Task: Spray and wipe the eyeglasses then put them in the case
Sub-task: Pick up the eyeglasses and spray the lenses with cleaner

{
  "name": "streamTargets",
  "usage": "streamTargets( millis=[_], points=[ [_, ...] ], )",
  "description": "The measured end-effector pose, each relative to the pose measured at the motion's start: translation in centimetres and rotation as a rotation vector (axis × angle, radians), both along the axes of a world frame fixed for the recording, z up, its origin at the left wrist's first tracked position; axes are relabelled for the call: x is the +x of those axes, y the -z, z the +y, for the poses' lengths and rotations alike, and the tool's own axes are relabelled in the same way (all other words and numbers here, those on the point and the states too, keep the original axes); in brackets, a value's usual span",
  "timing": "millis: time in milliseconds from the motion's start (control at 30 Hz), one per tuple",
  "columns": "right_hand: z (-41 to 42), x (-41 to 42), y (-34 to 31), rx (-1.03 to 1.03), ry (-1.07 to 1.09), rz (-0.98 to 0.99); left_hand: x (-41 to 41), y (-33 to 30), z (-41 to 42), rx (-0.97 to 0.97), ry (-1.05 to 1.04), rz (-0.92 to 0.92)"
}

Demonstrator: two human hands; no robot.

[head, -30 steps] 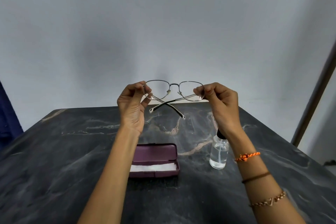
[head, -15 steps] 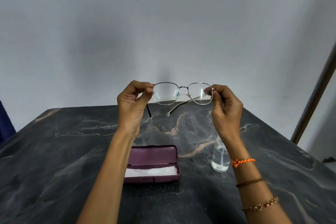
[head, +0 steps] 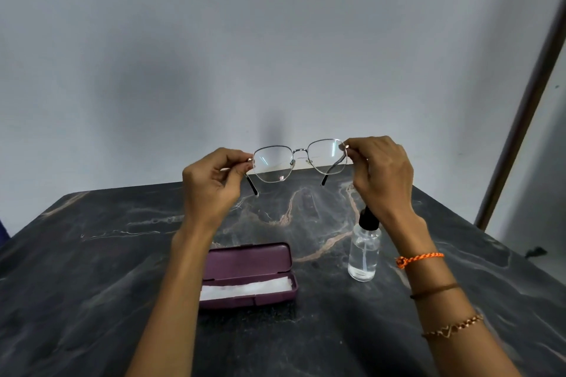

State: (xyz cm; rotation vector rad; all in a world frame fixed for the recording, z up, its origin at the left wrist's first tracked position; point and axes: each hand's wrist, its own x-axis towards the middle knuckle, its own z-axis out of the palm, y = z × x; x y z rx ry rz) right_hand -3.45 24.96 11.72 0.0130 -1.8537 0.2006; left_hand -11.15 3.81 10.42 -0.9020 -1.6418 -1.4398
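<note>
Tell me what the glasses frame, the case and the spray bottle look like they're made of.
Eyeglasses: thin silvery frame, likely metal, with dark temple tips, probably plastic.
Case: matte purple shell, looks like hard plastic; the white cloth in it looks soft.
Spray bottle: see-through body, glass or clear plastic, I can't tell which; black top, probably plastic.

— What's in front of me?

— A plain pale grey-blue wall [head: 214, 40], softly lit, with dim shadows near its foot.

— And under my arms?

— A dark marble table [head: 76, 285], black with pale and tan veins. At my right a brown frame strip [head: 526, 107] leans up the wall's edge.
</note>
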Motion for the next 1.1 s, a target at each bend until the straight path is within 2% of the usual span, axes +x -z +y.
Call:
streamTargets(
  millis=[67,200,333,433,567,833,933,1100],
  points=[
    [0.0,0.2,0.2,-0.123,-0.065,-0.067,0.3,0.1,0.6,0.011,-0.071,0.063],
    [0.8,0.4,0.3,-0.534,-0.358,-0.151,1.7,-0.4,2.1,0.041,-0.126,0.117],
    [1.3,1.4,2.1,-0.682,-0.401,-0.020,2.5,-0.6,3.0,-0.015,-0.167,0.202],
    [0.9,2.4,5.6,-0.560,-0.306,0.044,2.1,0.2,3.1,-0.010,-0.201,0.199],
    [0.7,2.3,9.3,-0.342,-0.137,-0.084,1.7,1.8,3.6,-0.007,-0.214,0.191],
    [-0.2,1.9,11.7,-0.361,-0.089,-0.192,0.6,3.2,3.4,-0.035,-0.271,0.186],
    [-0.2,2.0,11.9,-0.443,-0.169,-0.179,0.6,3.3,3.5,-0.018,-0.267,0.190],
    [0.1,2.0,10.7,-0.397,-0.263,-0.074,1.3,3.4,4.1,-0.085,-0.231,0.283]
  ],
)
